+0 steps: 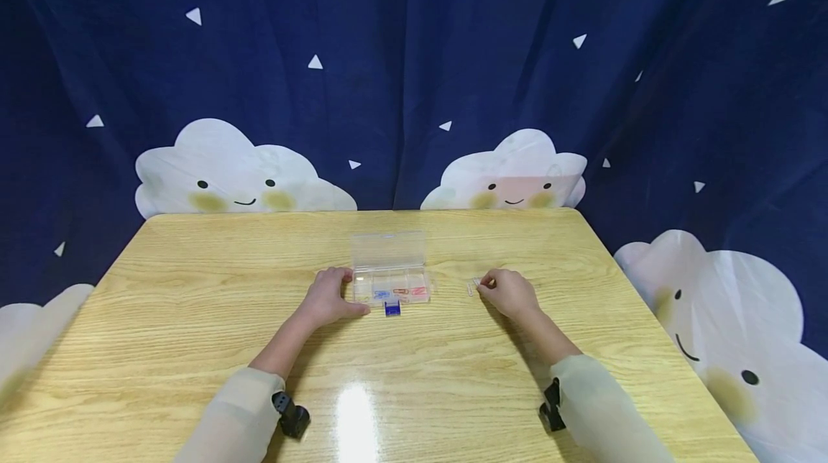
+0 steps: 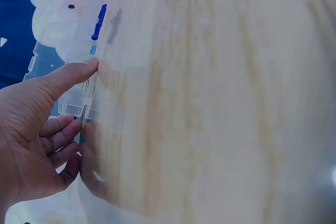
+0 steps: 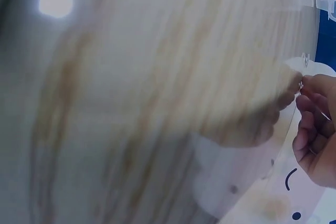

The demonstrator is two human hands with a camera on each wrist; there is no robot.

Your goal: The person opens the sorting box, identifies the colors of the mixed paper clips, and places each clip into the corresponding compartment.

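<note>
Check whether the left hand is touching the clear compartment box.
Touching. The left wrist view shows the left hand with its thumb against the clear compartment box; the head view agrees.

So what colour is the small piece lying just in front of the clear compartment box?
Dark blue, clearest in the head view.

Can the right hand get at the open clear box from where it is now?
Probably yes. The right hand rests on the table to the right of the open clear box, pinching small clips, and only bare tabletop lies between. The left hand touches the box's far side.
</note>
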